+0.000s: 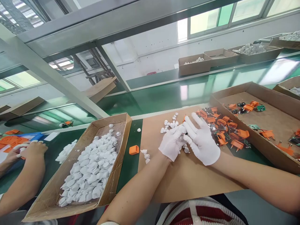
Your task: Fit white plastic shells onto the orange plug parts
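Observation:
Both my hands wear white gloves and meet over a brown cardboard sheet (187,175). My left hand (172,142) is curled, its fingers pinched on a small piece I cannot make out. My right hand (202,139) lies against it with fingers stretched out and spread. Small white plastic pieces (170,125) are scattered just beyond my hands. A pile of orange plug parts and circuit boards (222,126) lies to the right of them.
A cardboard tray (122,150) full of white plastic pieces stands at the left, with one orange cap (133,149) beside it. A larger cardboard box (264,147) with orange parts is at the right. Another person's hands (28,153) work at far left. A green conveyor belt (164,97) runs behind.

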`<state>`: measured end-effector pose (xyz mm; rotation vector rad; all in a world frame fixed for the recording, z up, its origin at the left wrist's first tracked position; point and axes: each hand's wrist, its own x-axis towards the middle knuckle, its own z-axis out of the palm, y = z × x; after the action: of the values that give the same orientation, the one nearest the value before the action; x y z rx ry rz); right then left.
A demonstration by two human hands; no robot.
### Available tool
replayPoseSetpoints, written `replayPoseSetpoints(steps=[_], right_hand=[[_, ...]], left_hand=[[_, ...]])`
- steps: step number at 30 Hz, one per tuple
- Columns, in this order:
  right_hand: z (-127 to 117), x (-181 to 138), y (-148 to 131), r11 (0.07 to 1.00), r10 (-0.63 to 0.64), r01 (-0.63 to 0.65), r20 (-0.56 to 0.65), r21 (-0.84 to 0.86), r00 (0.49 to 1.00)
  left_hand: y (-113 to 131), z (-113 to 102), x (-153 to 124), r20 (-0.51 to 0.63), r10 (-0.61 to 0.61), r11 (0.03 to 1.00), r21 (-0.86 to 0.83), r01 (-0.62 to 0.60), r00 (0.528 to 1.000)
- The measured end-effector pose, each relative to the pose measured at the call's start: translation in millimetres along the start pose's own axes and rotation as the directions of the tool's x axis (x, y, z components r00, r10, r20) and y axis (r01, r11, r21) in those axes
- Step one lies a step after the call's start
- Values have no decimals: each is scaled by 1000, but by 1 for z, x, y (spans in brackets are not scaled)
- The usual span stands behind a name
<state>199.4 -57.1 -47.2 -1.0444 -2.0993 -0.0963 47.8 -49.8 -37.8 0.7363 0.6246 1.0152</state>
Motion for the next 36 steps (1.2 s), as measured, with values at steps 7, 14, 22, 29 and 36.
replayPoseSetpoints(steps=[7,14,22,29,36], right_hand=[[-6,10,5,946,199,-218,104,241,975],[-25,13,2,752,334,-440,292,491,896],[-19,9,9,969,-33,44,-47,242,998],[-22,15,7,877,100,-154,142,455,985],[-28,22,4,506,349,-531,402,679,847]], left_hand=[[3,10,-4,-112,2,995,102,10,994],[22,11,-11,179,-153,988,6,155,972],[7,6,-10,193,-65,996,75,51,979],[3,5,-7,92,-54,998,33,51,994],[11,5,-5,70,-140,990,-5,140,988]])
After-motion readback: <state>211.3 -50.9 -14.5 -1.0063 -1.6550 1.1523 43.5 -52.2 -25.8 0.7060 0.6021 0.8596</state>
